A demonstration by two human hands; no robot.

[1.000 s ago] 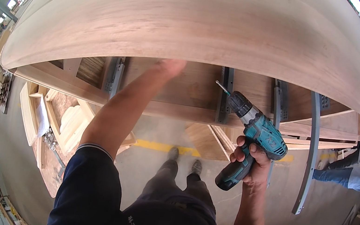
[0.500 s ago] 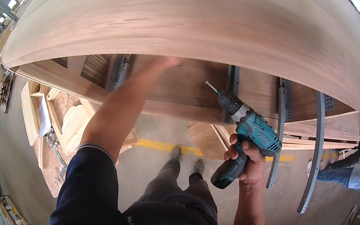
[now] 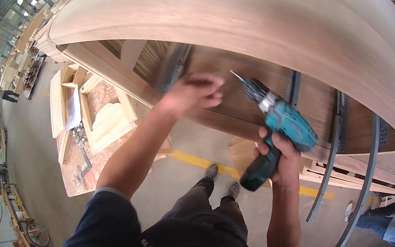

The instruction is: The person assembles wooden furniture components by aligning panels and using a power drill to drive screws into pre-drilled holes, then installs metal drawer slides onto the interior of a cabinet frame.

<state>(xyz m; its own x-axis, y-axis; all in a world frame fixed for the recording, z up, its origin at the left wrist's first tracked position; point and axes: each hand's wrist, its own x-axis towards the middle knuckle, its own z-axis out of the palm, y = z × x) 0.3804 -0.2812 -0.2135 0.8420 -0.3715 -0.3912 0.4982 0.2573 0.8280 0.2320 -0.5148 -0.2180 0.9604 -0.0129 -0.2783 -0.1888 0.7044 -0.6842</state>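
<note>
My right hand is closed around the grip of a teal and black cordless drill. The drill's thin bit points up and to the left, toward the inside of a wooden cabinet. My left hand hovers at the cabinet opening, left of the bit tip. Its fingers are bent and smeared by motion, and whether anything small is between them does not show. Beside that hand, a metal drawer slide runs along a divider. Another slide sits behind the drill.
Two long slide rails stick out of the cabinet toward me on the right. At lower left, wooden frames and loose hardware lie on a board. Another person is at the far right.
My left hand has drawn back out from under the cabinet's upper edge and now shows in front of it. The view has shifted, and the drill stays in my right hand.
</note>
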